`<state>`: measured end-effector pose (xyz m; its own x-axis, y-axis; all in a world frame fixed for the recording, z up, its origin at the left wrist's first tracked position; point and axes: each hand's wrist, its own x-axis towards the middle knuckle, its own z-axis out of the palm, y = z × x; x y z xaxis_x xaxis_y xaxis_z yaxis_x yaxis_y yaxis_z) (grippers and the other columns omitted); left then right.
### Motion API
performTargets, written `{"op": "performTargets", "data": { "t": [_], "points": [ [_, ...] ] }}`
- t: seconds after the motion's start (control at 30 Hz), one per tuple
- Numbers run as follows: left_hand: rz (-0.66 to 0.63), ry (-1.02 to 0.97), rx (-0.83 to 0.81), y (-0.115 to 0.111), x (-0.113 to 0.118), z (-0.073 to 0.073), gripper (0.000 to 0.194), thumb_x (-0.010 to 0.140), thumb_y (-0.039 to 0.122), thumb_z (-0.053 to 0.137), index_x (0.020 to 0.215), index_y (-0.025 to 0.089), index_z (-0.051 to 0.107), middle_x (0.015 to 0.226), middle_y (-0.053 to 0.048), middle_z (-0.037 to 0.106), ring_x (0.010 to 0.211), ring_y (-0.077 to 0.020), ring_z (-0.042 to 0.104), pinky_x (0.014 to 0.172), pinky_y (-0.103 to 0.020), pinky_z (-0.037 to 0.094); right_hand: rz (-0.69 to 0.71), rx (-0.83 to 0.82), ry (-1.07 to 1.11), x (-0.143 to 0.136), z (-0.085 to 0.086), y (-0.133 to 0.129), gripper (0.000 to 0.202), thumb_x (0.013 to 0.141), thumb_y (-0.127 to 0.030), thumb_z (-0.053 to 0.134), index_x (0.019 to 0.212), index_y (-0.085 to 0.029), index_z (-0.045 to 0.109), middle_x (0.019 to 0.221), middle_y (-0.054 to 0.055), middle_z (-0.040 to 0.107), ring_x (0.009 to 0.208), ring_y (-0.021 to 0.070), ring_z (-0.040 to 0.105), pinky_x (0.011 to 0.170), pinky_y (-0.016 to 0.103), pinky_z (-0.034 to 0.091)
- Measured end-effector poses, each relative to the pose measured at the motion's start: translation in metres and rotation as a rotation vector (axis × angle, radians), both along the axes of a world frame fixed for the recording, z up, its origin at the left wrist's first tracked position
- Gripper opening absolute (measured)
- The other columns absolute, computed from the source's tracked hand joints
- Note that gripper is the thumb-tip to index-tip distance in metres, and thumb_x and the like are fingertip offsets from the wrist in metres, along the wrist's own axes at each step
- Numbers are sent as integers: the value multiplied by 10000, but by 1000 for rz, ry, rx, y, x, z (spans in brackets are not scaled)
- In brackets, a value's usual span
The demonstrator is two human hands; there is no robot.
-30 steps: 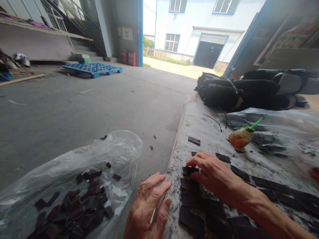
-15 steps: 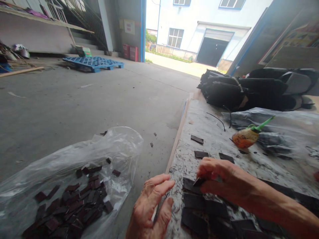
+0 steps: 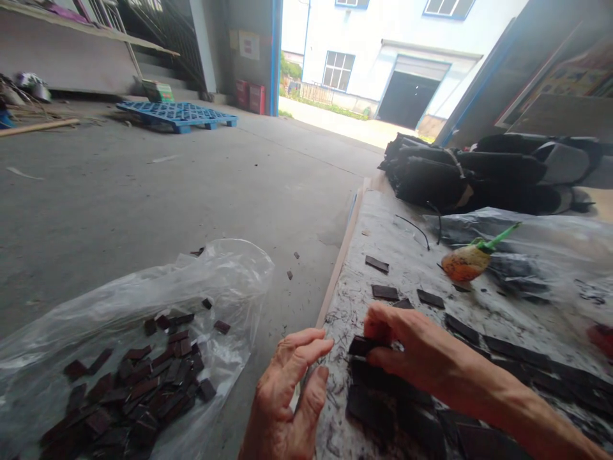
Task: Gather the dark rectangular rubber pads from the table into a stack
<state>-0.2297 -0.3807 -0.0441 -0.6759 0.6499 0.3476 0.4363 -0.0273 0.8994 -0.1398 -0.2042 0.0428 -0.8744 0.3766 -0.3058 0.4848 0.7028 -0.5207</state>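
Observation:
Flat black pieces (image 3: 371, 409) lie in rows on the pale, stained tabletop (image 3: 342, 306), some overlapping. Over the near rows, my right hand (image 3: 397, 335) pinches a small black piece (image 3: 360, 345) between thumb and fingers. My left hand (image 3: 294, 383) is at the table's left edge, its fingers apart and nothing in it. Farther up the table are a few separate black pieces (image 3: 384, 292). An orange, stained bottle (image 3: 464, 263) with a green nozzle lies to the right of them.
A clear plastic bag (image 3: 230, 281) with many small dark pieces (image 3: 153, 390) is at the lower left. Bundled black material (image 3: 431, 172) sits at the table's far end beside plastic sheeting (image 3: 565, 249). A blue pallet (image 3: 177, 115) lies on the floor. Something red is at the right edge.
My right hand has moved slightly left, and the piece in it now lies flatter over the top of the near rows. My left hand has hardly moved.

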Motion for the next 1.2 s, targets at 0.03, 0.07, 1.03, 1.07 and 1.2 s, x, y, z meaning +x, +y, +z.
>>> {"op": "performTargets", "data": {
  "t": [0.03, 0.07, 1.03, 1.07, 1.2],
  "points": [
    [-2, -7, 2, 0, 0, 0, 249, 912, 246, 445, 1089, 378, 560, 1153, 85, 555, 1077, -68, 521, 927, -158, 354, -31, -55, 19, 3, 0, 0, 111, 731, -195, 549, 836, -227, 539, 720, -52, 570, 655, 122, 481, 573, 239, 339],
    [-6, -16, 3, -1, 0, 0, 249, 911, 243, 446, 1085, 377, 564, 1150, 84, 558, 1073, -70, 525, 925, -162, 358, -62, -110, 29, 7, 1, -1, 154, 747, -211, 550, 898, -240, 557, 749, -50, 580, 676, 125, 497, 587, 236, 358],
    [152, -173, 163, -17, 19, -4, 226, 915, 219, 451, 1017, 340, 613, 1114, 51, 548, 1067, -114, 521, 934, -200, 362, 84, 124, -66, 30, -9, -48, 289, 592, -127, 536, 865, -219, 558, 904, 21, 606, 833, 183, 542, 728, 277, 413],
    [160, -187, 158, -20, 21, -6, 229, 914, 218, 455, 1023, 342, 614, 1126, 49, 545, 1073, -121, 521, 940, -204, 362, 72, 134, -58, 31, -8, -50, 282, 586, -124, 538, 851, -220, 549, 882, 15, 610, 817, 181, 541, 719, 275, 412],
    [188, -233, 111, -31, 28, -12, 229, 910, 209, 458, 1009, 336, 620, 1146, 50, 545, 1084, -125, 513, 947, -193, 350, 5, 124, -34, 35, -9, -55, 283, 596, -118, 535, 859, -223, 544, 849, 6, 627, 784, 178, 554, 692, 273, 412]
  ]
}}
